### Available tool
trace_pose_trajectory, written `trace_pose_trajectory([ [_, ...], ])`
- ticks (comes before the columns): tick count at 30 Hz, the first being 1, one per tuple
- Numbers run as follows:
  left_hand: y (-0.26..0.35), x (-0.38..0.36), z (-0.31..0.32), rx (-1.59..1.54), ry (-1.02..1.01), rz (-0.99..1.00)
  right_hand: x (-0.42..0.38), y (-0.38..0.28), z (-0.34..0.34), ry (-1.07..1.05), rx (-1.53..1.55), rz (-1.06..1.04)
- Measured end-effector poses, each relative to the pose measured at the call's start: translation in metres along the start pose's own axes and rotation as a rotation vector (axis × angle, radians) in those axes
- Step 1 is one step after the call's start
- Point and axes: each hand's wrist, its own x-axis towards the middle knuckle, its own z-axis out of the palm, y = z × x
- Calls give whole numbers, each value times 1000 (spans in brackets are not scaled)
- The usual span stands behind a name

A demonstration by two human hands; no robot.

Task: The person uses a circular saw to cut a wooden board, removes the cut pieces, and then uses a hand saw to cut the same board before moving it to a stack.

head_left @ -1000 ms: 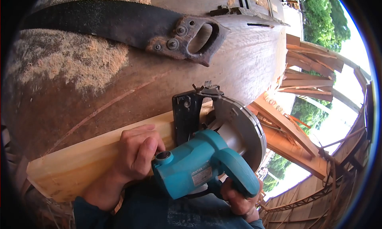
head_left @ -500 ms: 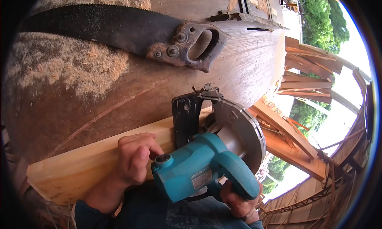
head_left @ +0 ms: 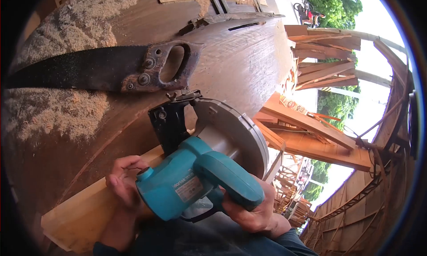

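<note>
Circular saw (head_left: 173,189): held over the right end of a pale board, its teal motor housing turned toward the camera; whether the board is touched by it cannot be told.
Right hand (head_left: 255,214): wrapped around the teal rear handle (head_left: 231,178) of the saw, with the grip closed.
Left hand (head_left: 122,182): placed at the board, just beside the rear of the motor housing, fingers bent; whether the wood is gripped cannot be told, as part of the hand is hidden.
Base plate (head_left: 169,129): seen in black, tilted upward, near the handsaw's handle.
Blade guard (head_left: 242,134): shown in grey metal on the far side of the motor.
Board (head_left: 78,214): laid along the near side of the bench, partly covered by the left arm and the saw.
Bench (head_left: 240,69): marked by a long diagonal line across its brown wooden top.
Handsaw (head_left: 89,69): laid flat beyond the circular saw, its worn handle pointed right.
Sawdust (head_left: 58,118): heaped on both sides of the dark blade.
Background: filled at right by stacked timber (head_left: 329,65), an orange-brown beam (head_left: 318,151) and green trees (head_left: 331,5).
</note>
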Motion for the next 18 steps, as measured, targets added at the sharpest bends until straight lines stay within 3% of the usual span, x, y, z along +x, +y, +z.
trace_pose_trajectory([
  [4,-19,3,-7,231,142,90,-21,11,-16,71,102,-103],
  [5,-20,5,-7,314,126,149,-29,17,-33,36,151,-43],
  [9,-2,13,12,662,87,250,-39,37,-102,59,119,-166],
  [14,-7,16,34,863,38,374,18,88,-171,213,-128,-379],
  [18,-7,21,53,1015,45,422,81,124,-190,340,-343,-368],
])
